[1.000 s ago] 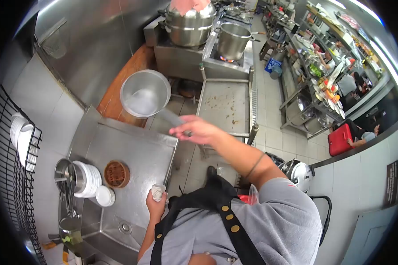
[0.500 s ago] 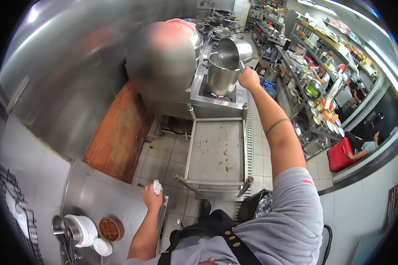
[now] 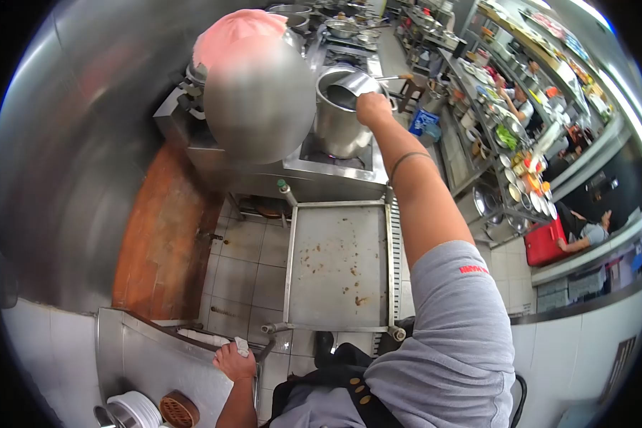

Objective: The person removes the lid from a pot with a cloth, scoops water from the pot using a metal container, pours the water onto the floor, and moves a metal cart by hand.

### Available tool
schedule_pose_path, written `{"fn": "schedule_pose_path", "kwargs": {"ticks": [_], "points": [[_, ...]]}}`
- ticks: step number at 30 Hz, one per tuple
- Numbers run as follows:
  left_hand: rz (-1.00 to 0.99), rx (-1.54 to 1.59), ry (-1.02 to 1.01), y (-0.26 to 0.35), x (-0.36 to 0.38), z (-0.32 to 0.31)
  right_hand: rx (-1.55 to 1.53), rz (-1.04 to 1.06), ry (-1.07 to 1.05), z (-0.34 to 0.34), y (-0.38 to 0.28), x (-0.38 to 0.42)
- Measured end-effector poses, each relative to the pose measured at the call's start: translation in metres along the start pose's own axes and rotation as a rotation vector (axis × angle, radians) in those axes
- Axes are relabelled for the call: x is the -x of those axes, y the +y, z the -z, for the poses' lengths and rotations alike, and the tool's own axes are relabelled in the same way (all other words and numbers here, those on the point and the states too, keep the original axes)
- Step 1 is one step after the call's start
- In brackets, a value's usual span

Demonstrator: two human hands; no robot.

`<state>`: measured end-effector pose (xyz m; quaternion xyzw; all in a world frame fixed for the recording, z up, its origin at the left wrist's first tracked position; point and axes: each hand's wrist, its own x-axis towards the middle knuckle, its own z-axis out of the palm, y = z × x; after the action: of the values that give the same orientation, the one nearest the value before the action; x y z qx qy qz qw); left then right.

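In the upper middle of the frame, the pan (image 3: pixel 359 83) is tipped over on its side within the mouth of the pot (image 3: pixel 341 132). It is plain silvery metal, deep and smooth-walled, with bright streaks along its outer side; its inside is too dark to make out. The pot is tall, of dull steel, and stands on the stove (image 3: pixel 332 165). The right hand (image 3: pixel 374 110) is closed around the pan's handle, fingers wrapped together, the handle mostly hidden beneath them. At the lower left, the left hand (image 3: pixel 235 362) rests at the edge of the counter (image 3: pixel 171 349), its fingers bent, a crumpled white cloth (image 3: pixel 242 347) pinched at the thumb side. A stained trolley (image 3: pixel 328 264) fills the centre.
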<state>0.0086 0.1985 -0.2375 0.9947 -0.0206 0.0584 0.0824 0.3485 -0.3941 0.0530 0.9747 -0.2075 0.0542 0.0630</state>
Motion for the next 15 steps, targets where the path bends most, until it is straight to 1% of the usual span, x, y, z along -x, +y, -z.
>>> {"fn": "schedule_pose_path", "kwargs": {"ticks": [1,3,5,7,9,10,11,12,13,14,15], "points": [[0.022,-0.003,0.002,0.000,0.000,-0.001,-0.035,-0.016,0.030,-0.008,0.000,-0.009],[-0.029,0.002,0.045,-0.002,0.000,-0.002,-0.054,-0.055,0.093,-0.010,-0.005,-0.017],[-0.015,-0.002,0.029,-0.002,-0.001,0.000,-0.108,-0.153,0.000,-0.008,-0.009,-0.038],[0.001,-0.008,0.013,-0.003,-0.001,0.002,-0.437,-0.241,-0.147,0.002,-0.001,-0.057],[-0.006,-0.010,-0.030,-0.003,-0.003,0.001,-0.663,-0.318,-0.045,-0.004,0.010,-0.067],[0.019,-0.012,-0.030,-0.004,-0.004,0.002,-0.865,-0.323,-0.028,-0.029,0.032,-0.088],[0.018,-0.001,-0.055,-0.003,-0.004,0.002,-1.065,-0.311,-0.023,-0.051,0.043,-0.114],[0.036,0.008,-0.076,-0.003,-0.001,0.002,-0.726,-0.282,0.066,-0.017,0.032,-0.086],[0.025,0.037,-0.071,-0.006,-0.001,0.002,-1.128,-0.083,0.150,-0.058,0.052,-0.113],[0.034,0.054,-0.060,-0.004,-0.002,0.005,-1.284,-0.042,0.237,-0.062,0.045,-0.106],[0.034,0.069,-0.048,-0.004,-0.003,0.008,-0.831,-0.109,0.300,-0.048,0.040,-0.099]]}}
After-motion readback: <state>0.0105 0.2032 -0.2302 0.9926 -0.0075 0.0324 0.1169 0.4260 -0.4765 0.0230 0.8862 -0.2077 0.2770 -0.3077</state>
